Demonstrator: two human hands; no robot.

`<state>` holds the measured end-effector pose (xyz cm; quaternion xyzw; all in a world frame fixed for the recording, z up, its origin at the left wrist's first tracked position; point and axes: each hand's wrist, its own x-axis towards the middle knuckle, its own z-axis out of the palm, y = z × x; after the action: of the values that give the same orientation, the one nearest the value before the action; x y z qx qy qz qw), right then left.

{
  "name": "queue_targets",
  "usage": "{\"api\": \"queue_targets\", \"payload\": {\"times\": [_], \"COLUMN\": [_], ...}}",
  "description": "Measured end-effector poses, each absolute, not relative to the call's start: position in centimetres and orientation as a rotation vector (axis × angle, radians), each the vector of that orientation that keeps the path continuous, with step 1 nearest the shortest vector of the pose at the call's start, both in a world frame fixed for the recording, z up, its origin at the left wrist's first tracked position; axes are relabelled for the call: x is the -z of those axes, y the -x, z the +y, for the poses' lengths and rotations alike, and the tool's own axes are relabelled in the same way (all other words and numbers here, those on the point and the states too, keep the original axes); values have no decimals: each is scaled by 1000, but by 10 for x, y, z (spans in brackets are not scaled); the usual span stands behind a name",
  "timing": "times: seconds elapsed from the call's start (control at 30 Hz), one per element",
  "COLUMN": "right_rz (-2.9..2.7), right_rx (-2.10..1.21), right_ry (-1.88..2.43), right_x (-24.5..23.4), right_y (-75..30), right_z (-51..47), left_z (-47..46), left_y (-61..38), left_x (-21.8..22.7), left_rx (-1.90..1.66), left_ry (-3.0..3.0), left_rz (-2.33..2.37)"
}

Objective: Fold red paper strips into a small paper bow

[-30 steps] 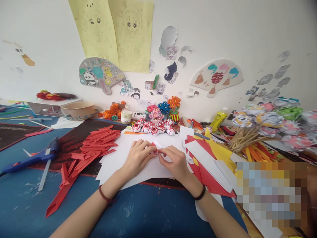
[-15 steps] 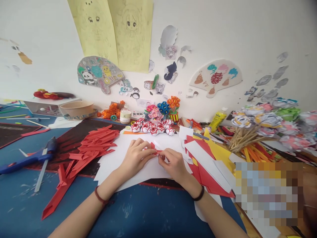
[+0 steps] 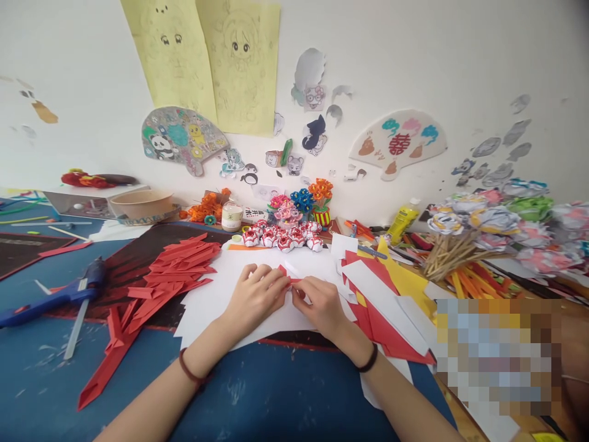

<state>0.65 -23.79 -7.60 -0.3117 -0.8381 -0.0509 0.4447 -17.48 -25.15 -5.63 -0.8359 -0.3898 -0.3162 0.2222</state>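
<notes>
Over the white paper sheets (image 3: 225,310), my left hand (image 3: 261,291) and my right hand (image 3: 319,307) meet, fingertips almost touching. Both are closed in a pinch on one small piece of red paper (image 3: 295,280). Fingers cover most of it, so its full shape is hidden. To the left of my left hand lies a loose pile of folded red paper strips (image 3: 177,267). Behind my hands, red-and-white paper flowers (image 3: 285,238) sit in a cluster.
A blue glue gun (image 3: 59,298) lies at left on the blue table (image 3: 257,393). Red sheets (image 3: 391,334), white strips and a yellow sheet overlap at right. Paper roses on sticks (image 3: 448,252) and a yellow bottle (image 3: 405,221) stand further back. A blurred patch hides the lower right.
My left hand's fingers have curled and drawn in slightly over the red paper. My right hand keeps its pinch, nearly unmoved. The view has shifted a little.
</notes>
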Motion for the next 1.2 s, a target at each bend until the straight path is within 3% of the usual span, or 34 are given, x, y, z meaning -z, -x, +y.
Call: {"api": "queue_targets", "payload": {"times": [0.7, 1.2], "right_rz": [-2469, -2417], "right_rx": [487, 357], "right_ry": [563, 531], "right_x": [78, 84], "right_y": [-16, -14], "right_z": [-232, -229], "left_z": [-257, -258], "left_y": [182, 181], "left_x": [47, 45], "left_rx": [371, 443], "left_ry": [2397, 2470], "left_rz": [-682, -635]}}
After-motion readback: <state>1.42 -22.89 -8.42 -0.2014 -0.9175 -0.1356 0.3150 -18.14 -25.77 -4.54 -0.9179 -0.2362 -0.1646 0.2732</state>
